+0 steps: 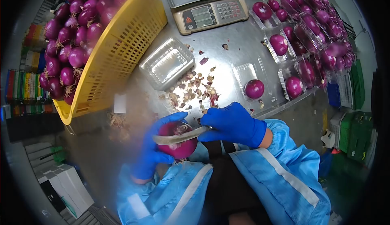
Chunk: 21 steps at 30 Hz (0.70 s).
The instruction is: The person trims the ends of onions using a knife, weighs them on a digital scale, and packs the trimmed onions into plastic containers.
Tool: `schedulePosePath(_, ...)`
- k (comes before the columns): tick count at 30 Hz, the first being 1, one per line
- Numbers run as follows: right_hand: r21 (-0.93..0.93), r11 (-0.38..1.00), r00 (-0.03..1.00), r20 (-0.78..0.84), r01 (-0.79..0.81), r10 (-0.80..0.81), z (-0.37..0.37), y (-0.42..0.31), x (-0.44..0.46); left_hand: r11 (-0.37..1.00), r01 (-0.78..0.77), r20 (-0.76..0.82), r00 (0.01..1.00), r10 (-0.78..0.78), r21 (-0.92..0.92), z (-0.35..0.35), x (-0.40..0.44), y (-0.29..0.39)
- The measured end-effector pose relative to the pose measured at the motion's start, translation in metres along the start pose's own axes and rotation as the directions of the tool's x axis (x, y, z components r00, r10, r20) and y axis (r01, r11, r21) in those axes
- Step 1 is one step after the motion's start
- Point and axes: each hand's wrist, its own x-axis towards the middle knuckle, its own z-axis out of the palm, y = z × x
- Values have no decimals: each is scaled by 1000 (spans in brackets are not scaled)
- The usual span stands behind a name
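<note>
My left hand (152, 147), in a blue glove, is wrapped round a red onion (185, 148) close to my body. In my gloved right hand (233, 124) is a knife (180, 137), its curved blade lying across the onion's face. The knife's handle is mostly hidden in my fist. Onion trimmings (195, 90) are scattered on the steel table just beyond my hands. A clear plastic tray (168, 64) sits past them, and another clear tray with a single red onion (254, 89) stands to the right.
A yellow basket (118, 50) heaped with red onions (77, 34) leans over the table's left side. At the back stands a weighing scale (211, 15). Several clear trays of onions (278, 45) are stacked along the right. Green crates (359, 135) stand beyond the table.
</note>
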Motion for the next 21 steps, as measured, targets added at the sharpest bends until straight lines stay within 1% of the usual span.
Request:
schedulePosePath(2,27,999,1000,2,22,-22,-2,-6,0,999,-10,-26,1000,11,48,4,-3,-3)
schedulePosePath(4,52,998,999,-34,41,-39,3,3,-5,994,-28,-41,999,32,106,3,-6,-4)
schedulePosePath(5,66,997,998,-51,49,-46,8,8,-10,992,-25,-103,994,39,126,5,-9,-4)
schedulePosePath(7,60,996,992,-104,-72,78,24,33,-33,985,-28,-228,971,67,170,8,-13,0)
schedulePosePath(8,56,990,983,-127,-126,132,26,41,-39,977,-53,-250,962,105,206,7,-14,-1)
schedulePosePath(9,178,968,970,-134,-178,203,25,39,-44,968,-70,-270,953,136,242,5,-15,-3)
schedulePosePath(10,231,955,970,-116,-185,216,25,36,-44,956,-78,-287,944,162,281,2,-18,-5)
schedulePosePath(11,284,940,969,-99,-191,227,24,32,-42,922,-172,-177,953,244,346,-4,-19,-7)
schedulePosePath(12,332,923,968,-82,-196,236,23,28,-40,914,-171,-188,949,253,367,-1,-19,-6)
schedulePosePath(14,308,934,974,-74,-180,213,19,22,-34,895,-175,-205,939,278,410,4,-18,-4)
schedulePosePath(15,296,939,977,-71,-173,202,18,20,-32,858,-219,-177,926,332,465,4,-15,-5)
schedulePosePath(17,277,937,969,-64,-212,238,16,21,-32,768,-303,-111,894,434,565,1,-10,-11)
schedulePosePath(18,267,936,965,-60,-230,254,15,21,-32,915,-270,-233,910,344,298,2,-9,-15)
schedulePosePath(19,230,956,978,-57,-181,198,12,19,-31,972,-233,-321,921,221,0,6,-9,-20)
schedulePosePath(20,195,972,988,-51,-130,143,6,14,-29,934,-195,-366,927,76,-300,9,-9,-27)
schedulePosePath(21,161,984,995,-44,-80,88,2,10,-28,796,-191,-327,945,-10,-575,10,-9,-38)
